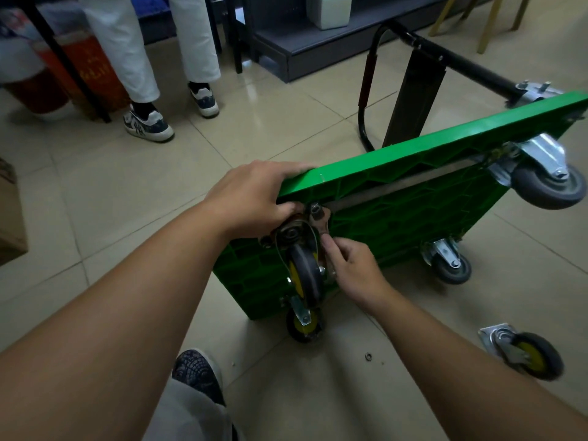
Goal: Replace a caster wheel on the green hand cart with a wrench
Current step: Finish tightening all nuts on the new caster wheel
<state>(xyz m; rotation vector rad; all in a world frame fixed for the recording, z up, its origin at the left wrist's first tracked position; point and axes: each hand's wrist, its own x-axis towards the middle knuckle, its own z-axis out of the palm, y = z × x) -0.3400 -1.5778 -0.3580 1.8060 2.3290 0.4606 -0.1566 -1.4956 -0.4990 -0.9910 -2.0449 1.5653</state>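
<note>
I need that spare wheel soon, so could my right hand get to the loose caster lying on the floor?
Probably yes. The loose caster lies on open tile beside the right forearm, nothing between, but the right hand is busy at the cart's mounted caster.

Almost nothing I can read from here.

On the near sneaker (149, 122) of the person standing across from me there is a dark interlocked mark on its side; it looks like an "NY" monogram, though I cannot be sure. The red box (92, 71) behind the black table leg carries gold characters on its face, too blurred for me to make out. I find no legible text, number or label on the green cart (423, 198), on its casters, or on the loose caster (525, 354) lying on the floor.
</note>
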